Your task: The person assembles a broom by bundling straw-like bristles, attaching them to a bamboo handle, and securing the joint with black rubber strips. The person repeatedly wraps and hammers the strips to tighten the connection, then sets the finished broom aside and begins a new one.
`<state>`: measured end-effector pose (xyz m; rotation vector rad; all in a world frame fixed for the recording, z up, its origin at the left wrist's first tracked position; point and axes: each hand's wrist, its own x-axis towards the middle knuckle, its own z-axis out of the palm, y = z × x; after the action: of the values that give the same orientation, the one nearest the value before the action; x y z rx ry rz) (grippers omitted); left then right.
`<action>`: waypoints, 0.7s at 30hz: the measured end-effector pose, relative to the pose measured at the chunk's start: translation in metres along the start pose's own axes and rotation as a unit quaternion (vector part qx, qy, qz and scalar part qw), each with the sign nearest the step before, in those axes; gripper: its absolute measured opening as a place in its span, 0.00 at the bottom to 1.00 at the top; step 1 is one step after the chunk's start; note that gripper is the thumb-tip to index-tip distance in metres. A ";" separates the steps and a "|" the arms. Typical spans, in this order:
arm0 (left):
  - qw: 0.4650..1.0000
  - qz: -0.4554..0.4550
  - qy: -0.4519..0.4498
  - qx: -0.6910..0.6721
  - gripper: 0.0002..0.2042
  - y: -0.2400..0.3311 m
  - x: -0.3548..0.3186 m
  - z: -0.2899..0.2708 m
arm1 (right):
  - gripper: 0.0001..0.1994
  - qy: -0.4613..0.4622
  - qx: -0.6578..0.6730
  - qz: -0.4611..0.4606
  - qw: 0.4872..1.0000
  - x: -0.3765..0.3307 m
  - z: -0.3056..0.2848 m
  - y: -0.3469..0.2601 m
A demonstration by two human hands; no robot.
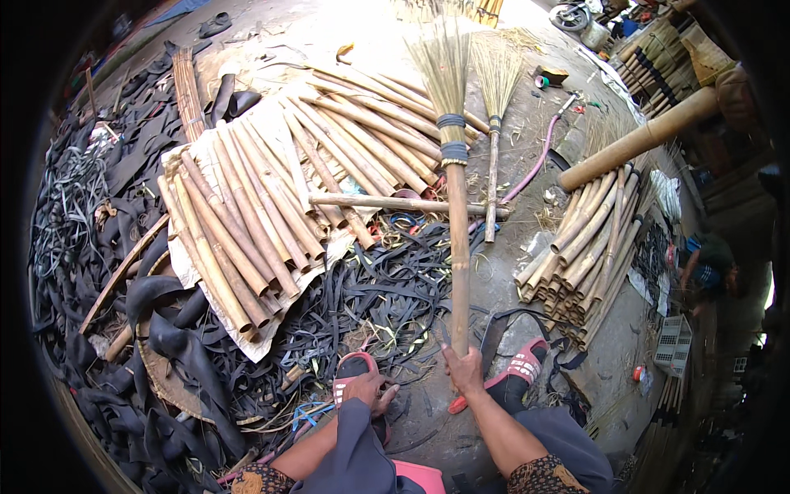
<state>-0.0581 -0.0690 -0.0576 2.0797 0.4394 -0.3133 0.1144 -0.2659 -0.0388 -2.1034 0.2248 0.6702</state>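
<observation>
My right hand (pixel 467 372) is closed round the lower end of the bamboo handle of a broom (pixel 459 272). The broom stands bristles up in front of me, with dark rubber bands round its neck. A small red piece (pixel 457 405) shows just below that hand; what it belongs to is unclear. My left hand (pixel 372 392) rests by my left foot, fingers loosely apart, with nothing visible in it. Behind the upright broom, a second broom (pixel 493 165) lies on the ground. A bamboo pole (pixel 387 202) lies crosswise behind the handle.
Bamboo tubes (pixel 247 206) lie in rows on a pale sheet, left and ahead. Black rubber strips (pixel 387 280) and scraps (pixel 177 329) cover the ground at left. Bundled broom handles (pixel 576 255) lie at right, below a thick bamboo post (pixel 638 140). A grey crate (pixel 673 344) stands far right.
</observation>
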 end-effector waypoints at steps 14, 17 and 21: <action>0.993 0.009 0.112 -0.029 0.10 -0.008 0.004 0.011 | 0.27 0.342 -0.116 -0.181 0.915 0.238 -0.089 -0.136; 0.994 -0.005 0.110 -0.010 0.11 -0.004 0.008 0.010 | 0.29 0.265 -0.174 -0.245 0.916 0.217 -0.085 -0.128; 0.993 -0.017 0.117 0.018 0.11 0.003 0.010 0.006 | 0.26 0.027 -0.343 -0.339 0.876 0.131 -0.100 -0.091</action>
<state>-0.0486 -0.0734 -0.0623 2.1563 0.6135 -0.0964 0.2974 -0.2814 0.0004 -2.6274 -0.8140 0.2644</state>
